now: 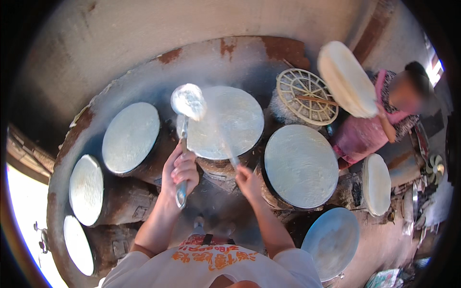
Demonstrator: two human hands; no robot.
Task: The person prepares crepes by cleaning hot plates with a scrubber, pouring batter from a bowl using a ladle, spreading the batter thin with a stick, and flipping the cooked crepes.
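My left hand (pixel 180 168) is wrapped round the handle of a metal ladle (pixel 188 101), whose bowl is coated in pale batter. That bowl hangs over the left edge of a round griddle (pixel 230 122) covered with a thin pale sheet of batter, with steam about it. My right hand (pixel 248 182) grips a thin stick-like tool (pixel 229 150) that reaches over the same griddle. Motion smears the tool, and its far end cannot be made out.
Batter-covered griddles stand left (pixel 130 137) and right (pixel 301 166); a bare blue-grey griddle (pixel 331 244) is at lower right. A co-worker (pixel 362 134) holds a thick stack of flatbreads (pixel 346 79) beside a round slatted rack (pixel 307 91). Another flatbread stack (pixel 377 185) is nearby.
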